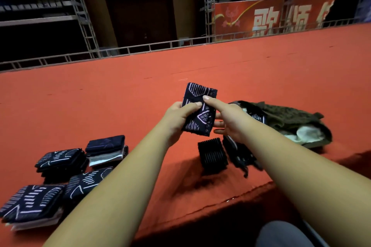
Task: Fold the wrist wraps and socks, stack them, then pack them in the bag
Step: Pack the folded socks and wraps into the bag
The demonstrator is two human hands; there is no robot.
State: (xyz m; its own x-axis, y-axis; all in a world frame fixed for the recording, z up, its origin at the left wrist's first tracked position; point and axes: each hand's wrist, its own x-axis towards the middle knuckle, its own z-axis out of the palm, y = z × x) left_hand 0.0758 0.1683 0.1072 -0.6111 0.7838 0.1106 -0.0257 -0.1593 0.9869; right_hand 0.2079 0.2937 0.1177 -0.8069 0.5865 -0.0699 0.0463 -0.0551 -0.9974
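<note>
- Both hands hold 1 patterned wrist wrap (199, 109) upright above the red counter (140, 96).
- Left hand (178, 118) and right hand (228, 120): fingers clamped on its sides, thumbs in front.
- 4 folded stacks (60, 159) lie at the left, and the olive bag (291, 122) at the right.

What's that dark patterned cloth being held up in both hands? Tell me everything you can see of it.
It is a dark navy woven wrist wrap with pale lilac lines and zigzags, seemingly folded into a thick oblong. It stands roughly upright, slightly tilted, lifted above the red carpeted surface. The left hand and right hand pinch its sides, thumbs across its face.
</note>
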